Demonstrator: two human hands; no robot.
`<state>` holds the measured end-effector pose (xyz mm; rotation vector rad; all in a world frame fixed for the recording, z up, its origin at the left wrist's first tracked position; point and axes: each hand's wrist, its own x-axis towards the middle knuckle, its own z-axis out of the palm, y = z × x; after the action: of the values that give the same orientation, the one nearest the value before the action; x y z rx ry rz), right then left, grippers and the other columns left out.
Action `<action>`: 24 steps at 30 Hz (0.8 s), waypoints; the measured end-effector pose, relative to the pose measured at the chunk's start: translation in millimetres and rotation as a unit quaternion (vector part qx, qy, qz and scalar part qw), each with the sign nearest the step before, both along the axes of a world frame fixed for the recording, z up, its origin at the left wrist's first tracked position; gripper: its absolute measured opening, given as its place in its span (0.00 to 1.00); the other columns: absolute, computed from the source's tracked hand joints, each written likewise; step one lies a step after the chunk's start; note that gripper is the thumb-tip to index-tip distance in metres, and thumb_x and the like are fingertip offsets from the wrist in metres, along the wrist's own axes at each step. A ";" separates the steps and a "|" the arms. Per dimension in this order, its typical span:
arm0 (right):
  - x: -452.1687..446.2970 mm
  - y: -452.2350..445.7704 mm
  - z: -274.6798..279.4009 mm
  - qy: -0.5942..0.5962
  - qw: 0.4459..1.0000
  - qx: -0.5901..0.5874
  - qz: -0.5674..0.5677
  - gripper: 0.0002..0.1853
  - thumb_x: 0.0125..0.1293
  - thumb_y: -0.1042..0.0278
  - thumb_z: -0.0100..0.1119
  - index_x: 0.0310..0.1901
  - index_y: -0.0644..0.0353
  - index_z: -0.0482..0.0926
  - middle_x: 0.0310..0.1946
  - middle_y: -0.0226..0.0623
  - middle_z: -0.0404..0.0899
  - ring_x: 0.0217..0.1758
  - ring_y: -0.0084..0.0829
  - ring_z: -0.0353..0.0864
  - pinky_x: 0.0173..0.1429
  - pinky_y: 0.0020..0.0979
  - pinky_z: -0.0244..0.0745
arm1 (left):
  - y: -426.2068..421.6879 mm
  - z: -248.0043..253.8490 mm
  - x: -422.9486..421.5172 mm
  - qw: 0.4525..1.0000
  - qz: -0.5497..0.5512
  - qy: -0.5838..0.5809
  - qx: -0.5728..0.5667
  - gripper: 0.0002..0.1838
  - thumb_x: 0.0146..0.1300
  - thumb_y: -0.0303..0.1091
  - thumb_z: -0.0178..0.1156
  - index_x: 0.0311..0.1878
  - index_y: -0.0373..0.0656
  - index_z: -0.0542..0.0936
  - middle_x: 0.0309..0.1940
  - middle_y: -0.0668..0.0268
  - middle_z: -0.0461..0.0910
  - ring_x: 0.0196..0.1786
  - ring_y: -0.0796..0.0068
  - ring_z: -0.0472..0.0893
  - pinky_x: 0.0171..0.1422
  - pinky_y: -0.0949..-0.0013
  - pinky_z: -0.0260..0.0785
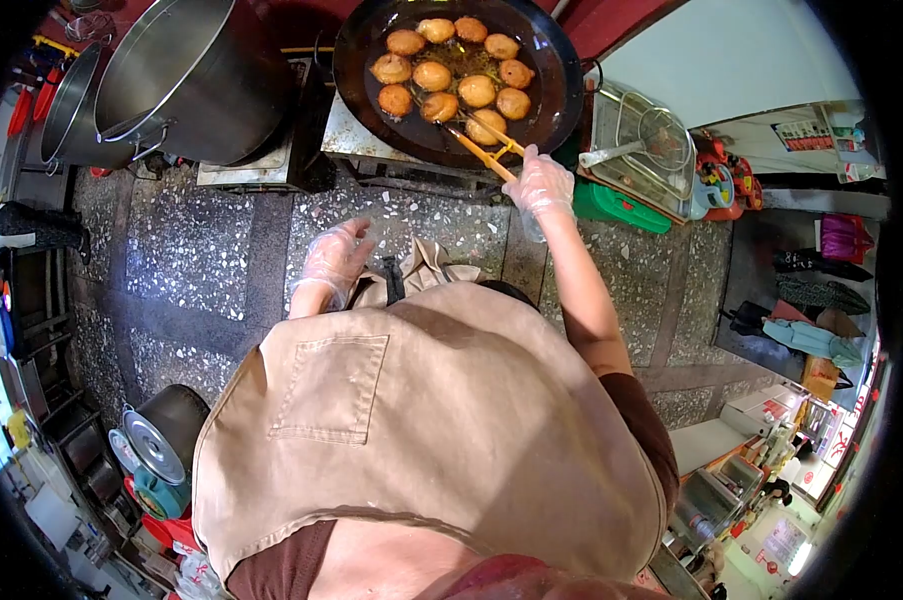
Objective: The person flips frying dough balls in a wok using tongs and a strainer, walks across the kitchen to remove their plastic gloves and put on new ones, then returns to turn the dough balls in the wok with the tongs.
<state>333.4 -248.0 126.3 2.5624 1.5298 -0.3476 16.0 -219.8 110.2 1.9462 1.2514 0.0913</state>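
Observation:
My right hand (pixel 543 186), in a clear plastic glove, is closed round long tongs or chopsticks (pixel 484 155) with a yellow band. Their dark tips reach into a wide dark wok (pixel 361 78) of oil, close to a golden ball at the near side. Several round golden-brown fried balls (pixel 432 76) float in the oil, most of them in a ring. My left hand (pixel 337 258), gloved too, hangs over the floor in front of the apron (pixel 421 390), holding nothing, with its fingers loosely bent and apart.
Large metal pots (pixel 196 80) stand left of the wok. At its right, a wire rack (pixel 621 120) carries a strainer (pixel 663 138), beside a green tray (pixel 621 208). The stove edge (pixel 371 140) lies under the wok. Another pot (pixel 176 420) is at the lower left.

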 end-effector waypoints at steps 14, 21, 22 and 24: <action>1.2 -1.1 -4.6 -0.007 1.000 0.005 0.005 0.30 0.46 0.56 0.70 0.49 0.62 0.71 0.40 0.43 0.81 0.46 0.41 0.82 0.48 0.40 0.75 | -0.1 2.2 -0.3 1.000 -0.006 -0.009 0.008 0.20 0.60 0.36 0.58 0.53 0.37 0.76 0.44 0.49 0.81 0.47 0.51 0.81 0.50 0.59 0.72; -0.4 -0.9 -1.1 0.001 1.000 -0.004 -0.001 0.31 0.47 0.54 0.71 0.50 0.62 0.71 0.40 0.45 0.80 0.47 0.43 0.81 0.49 0.40 0.75 | -0.9 4.8 -0.7 1.000 -0.005 -0.010 -0.011 0.20 0.62 0.39 0.56 0.54 0.37 0.76 0.45 0.49 0.80 0.49 0.52 0.80 0.54 0.59 0.71; -0.4 -1.1 -1.6 0.000 1.000 0.000 0.001 0.31 0.48 0.54 0.71 0.50 0.62 0.71 0.40 0.45 0.80 0.47 0.43 0.81 0.49 0.40 0.75 | -1.1 5.6 -0.3 1.000 -0.004 -0.008 -0.012 0.20 0.62 0.39 0.56 0.54 0.37 0.76 0.45 0.48 0.81 0.49 0.52 0.80 0.53 0.59 0.71; -1.4 -1.5 -0.4 0.001 1.000 0.001 0.000 0.31 0.48 0.54 0.71 0.50 0.62 0.71 0.40 0.45 0.80 0.47 0.43 0.81 0.49 0.40 0.75 | -1.3 4.9 -0.5 1.000 -0.004 -0.005 -0.013 0.20 0.62 0.39 0.56 0.53 0.36 0.76 0.45 0.48 0.81 0.49 0.52 0.80 0.53 0.59 0.71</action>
<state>332.0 -249.4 125.8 2.5641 1.5328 -0.3489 15.5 -221.1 115.1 1.9258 1.2323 0.0810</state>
